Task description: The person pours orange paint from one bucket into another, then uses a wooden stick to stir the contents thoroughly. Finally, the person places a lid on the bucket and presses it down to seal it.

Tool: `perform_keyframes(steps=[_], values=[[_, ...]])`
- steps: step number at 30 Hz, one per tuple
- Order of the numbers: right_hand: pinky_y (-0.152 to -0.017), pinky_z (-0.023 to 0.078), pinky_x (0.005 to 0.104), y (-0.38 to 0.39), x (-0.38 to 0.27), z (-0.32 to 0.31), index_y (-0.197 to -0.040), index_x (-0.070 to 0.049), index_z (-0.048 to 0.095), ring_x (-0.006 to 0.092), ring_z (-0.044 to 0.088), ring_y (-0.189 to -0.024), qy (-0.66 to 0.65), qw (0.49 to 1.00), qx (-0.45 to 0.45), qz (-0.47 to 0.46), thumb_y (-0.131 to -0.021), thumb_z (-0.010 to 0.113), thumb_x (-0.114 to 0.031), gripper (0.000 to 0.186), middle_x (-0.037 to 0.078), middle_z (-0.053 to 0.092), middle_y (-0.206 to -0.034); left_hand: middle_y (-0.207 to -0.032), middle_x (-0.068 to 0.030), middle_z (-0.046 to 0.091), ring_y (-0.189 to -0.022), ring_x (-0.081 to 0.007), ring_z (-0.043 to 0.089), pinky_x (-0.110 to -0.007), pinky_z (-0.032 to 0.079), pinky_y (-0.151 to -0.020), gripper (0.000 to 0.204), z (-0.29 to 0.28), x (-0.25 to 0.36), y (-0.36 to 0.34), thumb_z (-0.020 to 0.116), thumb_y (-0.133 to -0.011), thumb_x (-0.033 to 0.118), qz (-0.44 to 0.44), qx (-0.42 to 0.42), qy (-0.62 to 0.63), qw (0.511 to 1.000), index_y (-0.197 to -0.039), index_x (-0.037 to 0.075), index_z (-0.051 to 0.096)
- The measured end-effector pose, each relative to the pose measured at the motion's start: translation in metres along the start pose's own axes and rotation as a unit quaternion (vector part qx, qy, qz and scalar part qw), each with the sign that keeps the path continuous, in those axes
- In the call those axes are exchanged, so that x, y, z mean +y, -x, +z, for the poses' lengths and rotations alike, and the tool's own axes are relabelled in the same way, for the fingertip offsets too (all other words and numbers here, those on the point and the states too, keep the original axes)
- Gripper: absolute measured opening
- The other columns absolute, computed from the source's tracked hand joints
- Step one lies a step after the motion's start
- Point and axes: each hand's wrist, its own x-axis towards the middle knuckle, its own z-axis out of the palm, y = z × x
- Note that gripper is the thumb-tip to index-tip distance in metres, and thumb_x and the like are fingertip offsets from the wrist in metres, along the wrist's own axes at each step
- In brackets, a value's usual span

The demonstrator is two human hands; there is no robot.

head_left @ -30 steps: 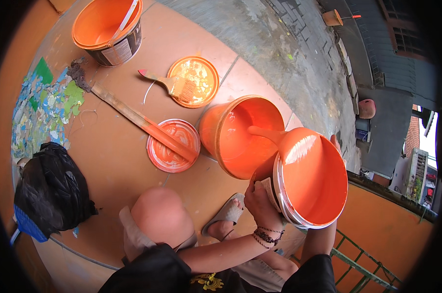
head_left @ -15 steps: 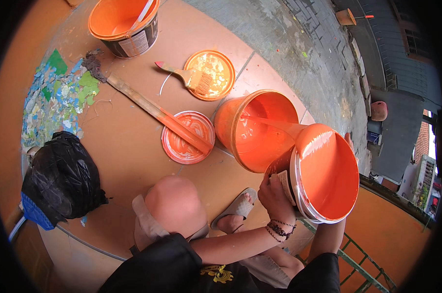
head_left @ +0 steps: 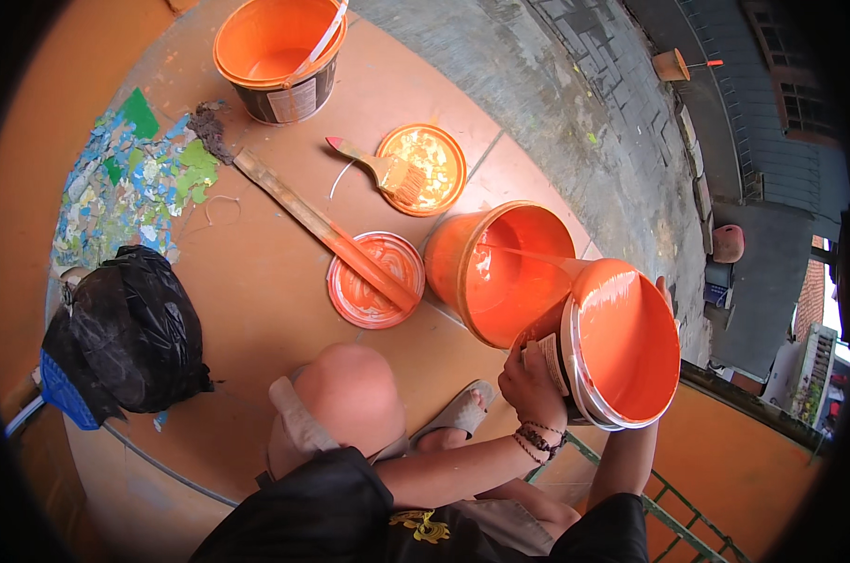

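A dark paint tub with a white rim is tilted over a larger orange bucket. Orange paint runs from the tub's lip into that bucket in a wide stream that narrows. My left hand, with braided bracelets at its wrist, grips the tub's dark side beside the label. On the far side, my right hand holds the tub; only some fingertips show past its rim, and the rest is hidden behind it. A good amount of orange paint still lies inside the tub.
Left of the bucket, a paint-coated wooden stick rests across a paint-smeared lid. A brush lies on another lid. Farther off stands an orange-lined tub. Paint flakes and a black plastic bag lie left.
My view has shifted, so the things on the floor appear farther right and mostly lower. Paint keeps flowing from the tilted tub, and both hands keep their hold.
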Motion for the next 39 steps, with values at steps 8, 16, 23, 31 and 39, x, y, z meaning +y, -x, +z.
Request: perform_keyframes(steps=[8, 16, 23, 31, 39], values=[[-0.092, 0.050, 0.0327, 0.000, 0.000, 0.000, -0.119, -0.001, 0.057, 0.0204, 0.060, -0.104, -0.002, 1.000, 0.002, 0.003, -0.096, 0.045, -0.032, 0.040, 0.012, 0.061, -0.117, -0.097, -0.0269, 0.059, -0.093, -0.0379, 0.057, -0.042, 0.043, -0.085, 0.045, -0.004, 0.021, 0.007, 0.048, -0.094, 0.033, 0.052, 0.015, 0.014, 0.998, -0.111, -0.008, 0.057], [-0.092, 0.049, 0.0326, 0.001, -0.001, 0.002, -0.119, -0.001, 0.057, 0.0203, 0.060, -0.104, 0.004, 1.000, 0.002, 0.007, -0.096, 0.045, -0.032, 0.041, 0.012, 0.061, -0.117, -0.080, -0.0256, 0.064, -0.078, -0.0383, 0.063, -0.042, 0.047, -0.074, 0.039, -0.003, 0.035, 0.016, 0.044, -0.093, 0.026, 0.180, 0.075, -0.063, 0.979, -0.097, -0.010, 0.060], [-0.092, 0.049, 0.0326, 0.001, -0.001, 0.001, -0.119, -0.001, 0.057, 0.0202, 0.060, -0.104, 0.006, 1.000, 0.005, 0.010, -0.096, 0.045, -0.033, 0.041, 0.012, 0.061, -0.117, -0.081, -0.0249, 0.065, -0.078, -0.0375, 0.063, -0.041, 0.047, -0.074, 0.037, -0.001, 0.034, 0.015, 0.045, -0.093, 0.023, 0.113, 0.054, 0.050, 0.991, -0.099, -0.010, 0.060], [-0.092, 0.049, 0.0325, 0.001, 0.000, 0.001, -0.119, -0.001, 0.057, 0.0201, 0.060, -0.104, 0.006, 1.000, 0.000, 0.010, -0.096, 0.045, -0.033, 0.042, 0.012, 0.061, -0.117, -0.081, -0.0242, 0.065, -0.077, -0.0366, 0.063, -0.041, 0.047, -0.074, 0.036, -0.004, 0.036, 0.018, 0.045, -0.093, 0.022, 0.138, 0.040, 0.031, 0.989, -0.100, -0.010, 0.060], [-0.092, 0.049, 0.0324, -0.002, -0.003, 0.002, -0.119, -0.001, 0.057, 0.0200, 0.060, -0.104, 0.006, 1.000, -0.001, 0.009, -0.096, 0.045, -0.034, 0.042, 0.012, 0.061, -0.117, -0.084, -0.0246, 0.065, -0.079, -0.0361, 0.064, -0.040, 0.047, -0.074, 0.035, -0.002, 0.038, 0.019, 0.042, -0.092, 0.020, 0.131, 0.044, 0.065, 0.988, -0.100, -0.010, 0.059]])
